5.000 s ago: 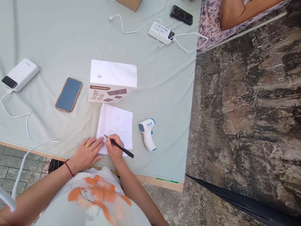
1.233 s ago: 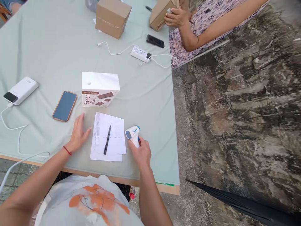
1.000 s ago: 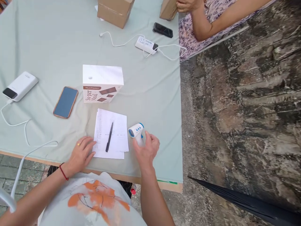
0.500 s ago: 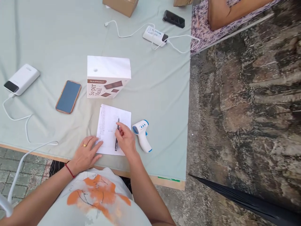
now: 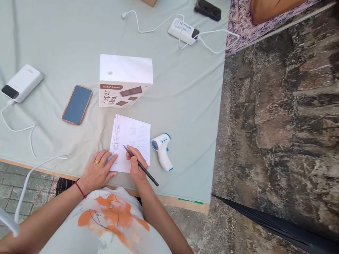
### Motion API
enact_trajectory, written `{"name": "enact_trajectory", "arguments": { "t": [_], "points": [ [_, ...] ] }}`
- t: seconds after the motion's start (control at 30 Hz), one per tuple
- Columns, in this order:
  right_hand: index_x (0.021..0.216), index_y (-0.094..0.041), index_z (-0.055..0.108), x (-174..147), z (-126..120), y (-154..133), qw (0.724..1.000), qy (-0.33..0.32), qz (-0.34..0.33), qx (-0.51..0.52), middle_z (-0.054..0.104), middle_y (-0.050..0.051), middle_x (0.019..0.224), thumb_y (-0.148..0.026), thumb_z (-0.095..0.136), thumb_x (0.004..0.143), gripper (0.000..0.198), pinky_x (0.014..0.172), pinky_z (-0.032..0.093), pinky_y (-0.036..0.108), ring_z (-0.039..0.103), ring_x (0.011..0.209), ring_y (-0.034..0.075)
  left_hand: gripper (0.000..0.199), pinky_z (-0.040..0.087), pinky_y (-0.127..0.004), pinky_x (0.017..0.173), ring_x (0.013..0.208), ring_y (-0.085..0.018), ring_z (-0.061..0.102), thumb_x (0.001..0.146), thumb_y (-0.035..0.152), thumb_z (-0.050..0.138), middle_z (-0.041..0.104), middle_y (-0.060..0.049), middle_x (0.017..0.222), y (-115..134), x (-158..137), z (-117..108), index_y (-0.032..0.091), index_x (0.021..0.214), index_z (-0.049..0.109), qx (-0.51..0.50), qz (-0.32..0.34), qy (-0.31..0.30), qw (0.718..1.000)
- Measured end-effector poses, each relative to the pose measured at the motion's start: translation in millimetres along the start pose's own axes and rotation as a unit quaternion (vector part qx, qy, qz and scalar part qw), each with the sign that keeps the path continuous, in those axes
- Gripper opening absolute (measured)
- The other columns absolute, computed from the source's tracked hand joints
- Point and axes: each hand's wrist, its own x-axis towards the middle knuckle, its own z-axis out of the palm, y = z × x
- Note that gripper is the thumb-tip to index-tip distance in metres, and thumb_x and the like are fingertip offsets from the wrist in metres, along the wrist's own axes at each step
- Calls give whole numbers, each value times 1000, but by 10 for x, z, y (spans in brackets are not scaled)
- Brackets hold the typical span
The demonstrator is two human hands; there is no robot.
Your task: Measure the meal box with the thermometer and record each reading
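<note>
A white sheet of paper [image 5: 136, 132] with lines of small writing lies on the table in front of me. My left hand [image 5: 100, 168] rests flat with fingers spread, its fingertips over the paper's lower left edge. Over the paper's lower right part, my right hand [image 5: 137, 165] grips a black pen [image 5: 145, 171]. The pen slants, one end over the middle of the sheet and the other past my wrist. Just right of the paper lies a white and blue infrared thermometer [image 5: 162, 151]. Behind the paper stands a white "Super Meal" box [image 5: 125, 68].
A smartphone [image 5: 77, 104] and a white power bank [image 5: 22, 83] with a cable lie to the left. Farther back are another power bank [image 5: 182, 31], its cable, and a black device [image 5: 208, 10]. The table's right edge borders stone ground [image 5: 278, 123]. Another person's arm [image 5: 270, 8] shows at top right.
My right hand has turned the pen from nearly upright along the sheet to a slant pointing up-left, in a writing hold. My left hand stays on the paper. The view has shifted slightly.
</note>
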Motion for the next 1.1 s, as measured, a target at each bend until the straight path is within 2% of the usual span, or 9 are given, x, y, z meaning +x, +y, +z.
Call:
{"name": "enact_trajectory", "arguments": {
  "t": [0.07,0.13,0.23,0.33,0.5,0.63,1.1],
  "points": [
    [109,-24,68,17,52,-25,1000,-2,-8,5,65,3,84,-40,46,93,31,75,51,37,61,78,20,57,40,-51,107,129,-35,46,98,47,48,56,-19,129,5,-1,5,11,142,48,-2,-1,0,1000],
    [97,-24,69,31,96,-6,1000,19,3,0,66,3,83,-35,52,88,22,75,51,36,61,78,19,56,39,-51,108,130,-34,46,97,46,49,56,-18,130,11,-2,9,13,143,48,-9,-8,-4,1000],
    [81,-23,65,34,159,67,997,69,34,-20,64,0,73,-31,58,78,10,65,50,31,59,67,17,55,39,-50,109,131,-33,46,97,44,50,56,-17,132,19,-5,10,15,144,47,-16,-17,-12,1000],
    [74,-24,61,21,212,116,994,88,40,-43,59,-3,62,-32,59,76,8,56,46,28,52,56,14,55,38,-50,109,131,-33,46,97,44,49,56,-17,132,23,-5,7,15,143,48,-6,-16,-17,1000],
    [72,-24,60,18,251,103,996,49,0,-74,59,-3,62,-29,56,80,10,58,47,29,53,57,14,55,39,-50,108,129,-34,47,98,44,48,57,-18,129,26,3,-6,11,141,49,4,-6,-10,1000],
    [73,-25,61,27,242,94,997,23,0,-78,62,-1,66,-31,54,82,13,61,49,30,55,60,15,55,39,-50,108,130,-34,47,97,42,49,57,-18,130,28,10,-21,13,144,47,-18,-13,-10,1000],
    [73,-24,61,24,232,133,995,1,-17,-100,62,-1,66,-32,55,84,15,62,48,30,55,60,16,53,39,-50,107,128,-34,48,100,44,43,58,-18,127,32,16,-12,11,140,51,11,-4,-2,1000]
  ]
}}
